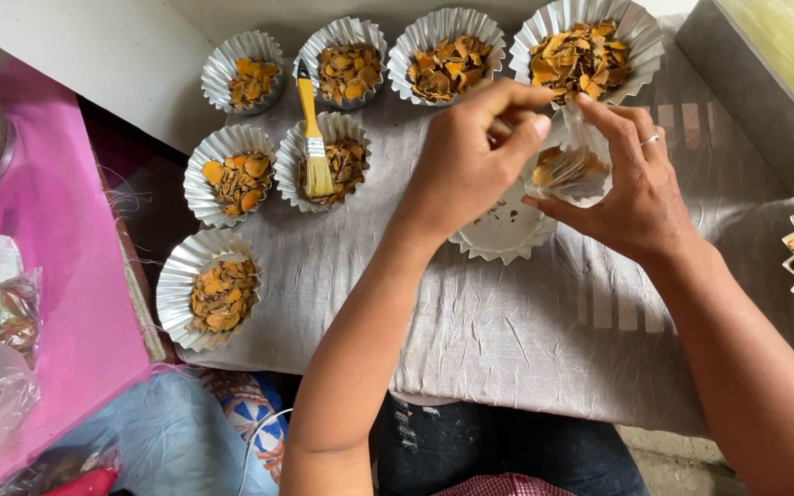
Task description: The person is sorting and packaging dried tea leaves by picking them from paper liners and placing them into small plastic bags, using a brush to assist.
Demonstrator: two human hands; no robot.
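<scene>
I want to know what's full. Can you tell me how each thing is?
Small clear bag: held open by both hands, orange chips inside.
Left hand: fingers pinching the bag's rim.
Right hand: gripping the bag.
Foil cup beneath: nearly empty, crumbs only.
Brush: lying across a filled cup.
Other foil cups: filled.

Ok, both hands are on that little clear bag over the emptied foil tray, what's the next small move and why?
Probably pinch the bag's mouth shut: the right hand cradles the clear bag, already holding orange chips, the left hand grips its top, and the foil tray beneath holds only crumbs.
</scene>
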